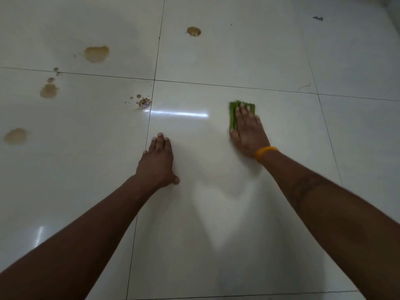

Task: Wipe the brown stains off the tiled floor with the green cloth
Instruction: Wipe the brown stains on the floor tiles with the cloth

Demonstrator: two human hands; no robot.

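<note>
My right hand (247,131) lies flat on a folded green cloth (233,114) and presses it onto the white tiled floor (216,213); an orange band circles that wrist. My left hand (158,159) rests palm down on the same tile, fingers together, holding nothing. Brown stains lie to the left and ahead: a large one (96,54), a round one (193,31), a patch (49,90) with small drops above it, another (15,135) near the left edge, and a speckled gritty spot (144,103) by the grout line.
Dark grout lines (152,94) divide the glossy tiles. A small dark scrap (317,18) lies far right at the back, and a thin curled strand (305,86) lies on the floor right of the cloth. A ceiling light reflects as a bright streak (179,113).
</note>
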